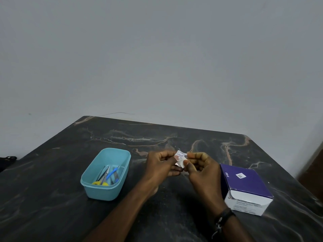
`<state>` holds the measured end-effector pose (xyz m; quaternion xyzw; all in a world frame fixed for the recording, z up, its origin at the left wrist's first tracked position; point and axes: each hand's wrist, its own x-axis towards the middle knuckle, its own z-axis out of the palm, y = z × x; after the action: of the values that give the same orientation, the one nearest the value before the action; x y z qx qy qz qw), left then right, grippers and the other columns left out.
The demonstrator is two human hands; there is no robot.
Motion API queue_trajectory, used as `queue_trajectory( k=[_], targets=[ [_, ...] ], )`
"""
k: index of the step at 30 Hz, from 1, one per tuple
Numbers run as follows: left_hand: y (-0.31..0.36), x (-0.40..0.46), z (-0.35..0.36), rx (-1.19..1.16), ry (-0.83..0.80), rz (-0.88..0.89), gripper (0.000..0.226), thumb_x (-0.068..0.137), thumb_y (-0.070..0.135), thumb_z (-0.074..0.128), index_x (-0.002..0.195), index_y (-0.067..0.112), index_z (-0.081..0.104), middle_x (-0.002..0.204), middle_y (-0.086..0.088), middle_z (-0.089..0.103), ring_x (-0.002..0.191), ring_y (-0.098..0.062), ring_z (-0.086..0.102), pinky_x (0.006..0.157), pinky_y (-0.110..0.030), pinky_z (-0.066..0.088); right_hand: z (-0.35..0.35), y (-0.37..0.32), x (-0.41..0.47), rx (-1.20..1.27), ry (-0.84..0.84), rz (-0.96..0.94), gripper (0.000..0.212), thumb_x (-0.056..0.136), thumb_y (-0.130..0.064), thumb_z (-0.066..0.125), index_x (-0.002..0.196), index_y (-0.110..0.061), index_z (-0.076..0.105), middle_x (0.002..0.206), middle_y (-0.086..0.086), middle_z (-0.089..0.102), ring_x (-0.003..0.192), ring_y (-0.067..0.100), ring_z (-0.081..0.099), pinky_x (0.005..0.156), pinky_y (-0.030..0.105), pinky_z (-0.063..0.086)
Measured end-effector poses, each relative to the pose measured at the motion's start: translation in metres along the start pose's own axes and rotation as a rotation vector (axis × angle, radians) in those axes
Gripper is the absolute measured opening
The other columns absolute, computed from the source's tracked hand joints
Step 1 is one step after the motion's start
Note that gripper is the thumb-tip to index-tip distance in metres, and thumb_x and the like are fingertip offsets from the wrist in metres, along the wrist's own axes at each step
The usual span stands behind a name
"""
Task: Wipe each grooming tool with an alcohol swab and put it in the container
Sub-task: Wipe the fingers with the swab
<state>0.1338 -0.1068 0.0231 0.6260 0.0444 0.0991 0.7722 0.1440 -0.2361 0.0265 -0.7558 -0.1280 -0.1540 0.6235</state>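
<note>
Teal plastic container holds your scissors (yellow handles) and a blue-handled tool; your left hand and right hand both pinch the swab packet.

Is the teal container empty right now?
No, the container holds scissors and other tools.

Bare table between container and swab box; hands mid-gap

Plain grey wall behind dark marbled table — brown veins; dim, even light.
</note>
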Motion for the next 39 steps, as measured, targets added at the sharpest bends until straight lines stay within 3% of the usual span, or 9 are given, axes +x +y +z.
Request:
queue_trajectory(
  k=[4,10,13,21,27,33,37,39],
  targets=[
    [-0.001,-0.002,0.001,0.058,-0.035,0.005,0.009,0.09,0.014,0.064,0.094,0.014,0.073,0.086,-0.015,0.076,0.072,-0.024,0.073,0.067,-0.031,0.06,-0.001,0.002,0.001,-0.131,0.039,-0.036,0.02,0.082,-0.001,0.07,0.088,-0.019,0.064,0.077,-0.007,0.07,0.071,-0.001,0.068,0.058,0.015,0.054],
    [-0.001,-0.007,0.003,0.093,-0.069,0.034,0.017,0.09,0.024,0.065,0.093,0.01,0.074,0.086,-0.016,0.075,0.077,-0.03,0.074,0.069,-0.035,0.061,0.001,0.007,0.0,-0.282,0.035,-0.065,0.023,0.082,-0.009,0.072,0.089,-0.027,0.06,0.079,-0.009,0.069,0.071,0.004,0.068,0.064,0.024,0.058],
    [-0.001,-0.007,0.003,0.123,-0.082,0.05,0.004,0.084,0.015,0.072,0.088,0.015,0.074,0.082,-0.013,0.076,0.077,-0.027,0.074,0.071,-0.036,0.062,0.001,0.009,0.0,-0.318,0.031,-0.071,0.023,0.082,-0.011,0.072,0.09,-0.028,0.059,0.081,-0.01,0.069,0.072,0.004,0.067,0.065,0.025,0.059],
    [-0.002,-0.006,0.002,0.125,-0.019,0.05,0.015,0.086,-0.001,0.065,0.085,0.013,0.071,0.078,-0.013,0.074,0.066,-0.022,0.073,0.062,-0.027,0.06,0.001,0.011,0.002,-0.398,0.155,-0.099,0.018,0.081,-0.017,0.072,0.094,-0.024,0.063,0.082,-0.008,0.069,0.071,0.003,0.064,0.063,0.025,0.055],
    [0.0,-0.004,0.001,0.026,0.025,0.046,0.008,0.085,0.002,0.068,0.089,0.008,0.07,0.082,-0.015,0.075,0.069,-0.024,0.074,0.061,-0.029,0.06,0.001,0.009,0.002,-0.219,0.077,-0.008,0.014,0.084,-0.028,0.071,0.096,-0.024,0.064,0.081,-0.008,0.07,0.072,0.004,0.067,0.063,0.023,0.055],
    [0.003,-0.005,0.0,0.022,-0.02,0.02,0.009,0.087,0.004,0.065,0.095,0.008,0.068,0.078,-0.014,0.075,0.062,-0.024,0.071,0.058,-0.031,0.059,0.004,0.006,0.001,-0.058,-0.031,0.063,0.013,0.086,-0.008,0.067,0.083,-0.021,0.067,0.072,0.005,0.072,0.067,0.018,0.07,0.061,0.033,0.059],
    [0.005,-0.006,-0.001,0.012,-0.059,0.002,0.013,0.088,0.002,0.063,0.098,0.009,0.068,0.075,-0.019,0.073,0.058,-0.025,0.067,0.056,-0.032,0.056,-0.001,0.001,0.001,0.092,-0.064,0.083,0.013,0.087,-0.001,0.061,0.086,-0.014,0.066,0.07,0.006,0.072,0.057,0.007,0.063,0.049,0.017,0.046],
    [0.006,-0.006,-0.001,-0.021,-0.078,-0.007,0.014,0.088,0.0,0.062,0.096,0.008,0.069,0.074,-0.02,0.072,0.057,-0.024,0.065,0.055,-0.031,0.057,-0.003,-0.002,0.0,0.154,-0.096,0.072,0.015,0.087,0.002,0.058,0.087,-0.01,0.065,0.069,0.004,0.071,0.054,0.005,0.061,0.047,0.016,0.045]
  ],
)
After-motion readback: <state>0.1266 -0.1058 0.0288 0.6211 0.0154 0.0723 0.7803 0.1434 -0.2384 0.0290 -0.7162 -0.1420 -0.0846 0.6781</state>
